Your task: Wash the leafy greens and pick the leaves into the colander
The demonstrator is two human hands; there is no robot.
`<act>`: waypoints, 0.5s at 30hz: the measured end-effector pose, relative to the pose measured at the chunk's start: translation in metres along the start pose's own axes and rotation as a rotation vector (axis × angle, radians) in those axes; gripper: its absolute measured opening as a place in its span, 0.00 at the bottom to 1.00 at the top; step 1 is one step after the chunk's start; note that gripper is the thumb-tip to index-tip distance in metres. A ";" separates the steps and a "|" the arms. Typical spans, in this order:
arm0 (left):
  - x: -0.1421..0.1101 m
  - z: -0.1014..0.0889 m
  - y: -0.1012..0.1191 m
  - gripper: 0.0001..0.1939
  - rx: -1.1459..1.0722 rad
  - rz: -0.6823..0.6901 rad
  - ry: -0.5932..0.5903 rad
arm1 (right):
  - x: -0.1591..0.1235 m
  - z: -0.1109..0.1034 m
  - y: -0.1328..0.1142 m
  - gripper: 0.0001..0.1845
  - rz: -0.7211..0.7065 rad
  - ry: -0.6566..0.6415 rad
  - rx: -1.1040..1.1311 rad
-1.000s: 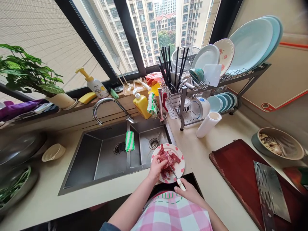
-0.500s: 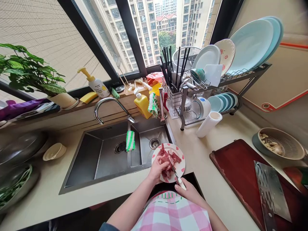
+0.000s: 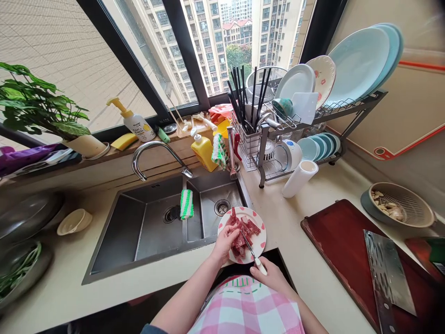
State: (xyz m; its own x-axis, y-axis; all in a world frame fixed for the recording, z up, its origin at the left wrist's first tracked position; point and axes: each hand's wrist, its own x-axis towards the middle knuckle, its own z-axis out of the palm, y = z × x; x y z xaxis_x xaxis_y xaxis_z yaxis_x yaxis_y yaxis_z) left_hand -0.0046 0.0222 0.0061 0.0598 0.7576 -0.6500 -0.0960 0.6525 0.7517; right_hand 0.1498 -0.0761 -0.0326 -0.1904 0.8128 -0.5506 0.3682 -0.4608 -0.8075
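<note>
Red raw meat pieces (image 3: 254,227) lie on a white plate with pink-red spots (image 3: 259,240), at the counter's front edge by the sink. My left hand (image 3: 224,243) is closed at the plate's left side, its thumb and fingers pinching a piece of the meat. My right hand (image 3: 269,272) is wrapped round the white handle of a slim metal-bladed cutting tool (image 3: 258,264). Its blade slants up and left into the meat, near my left fingertips. Whether it is a knife or scissors I cannot tell.
A double sink (image 3: 139,232) with a striped cloth (image 3: 187,204) over its divider lies left. Right are a red-brown cutting board (image 3: 333,236), a cleaver (image 3: 391,273) on it, and a colander (image 3: 413,208). Behind stand a dish rack (image 3: 264,153) and a white roll (image 3: 299,180).
The whole view has shifted slightly. The blade now points more at my left fingertips; both hands keep their holds over the plate.
</note>
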 end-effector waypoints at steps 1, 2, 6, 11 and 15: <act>-0.001 0.001 -0.001 0.20 0.002 -0.011 -0.024 | 0.000 0.000 -0.001 0.19 -0.002 -0.002 0.015; -0.002 0.002 -0.003 0.20 0.002 -0.019 -0.055 | 0.001 0.000 -0.002 0.19 -0.006 -0.007 0.031; -0.004 0.006 -0.008 0.19 -0.015 -0.047 -0.122 | 0.004 0.002 -0.001 0.19 -0.028 -0.023 0.092; -0.003 0.009 -0.006 0.22 0.014 -0.065 -0.137 | 0.007 0.009 0.004 0.20 -0.006 0.049 0.079; -0.002 0.009 -0.003 0.20 0.037 -0.059 -0.155 | 0.007 0.007 0.004 0.19 -0.009 0.038 0.066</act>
State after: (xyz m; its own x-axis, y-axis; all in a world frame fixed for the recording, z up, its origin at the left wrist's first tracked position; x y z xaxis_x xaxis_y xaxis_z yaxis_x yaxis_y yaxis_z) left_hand 0.0050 0.0191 0.0058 0.2175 0.7093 -0.6706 -0.0509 0.6943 0.7179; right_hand 0.1433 -0.0750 -0.0408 -0.1585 0.8290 -0.5363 0.3055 -0.4754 -0.8250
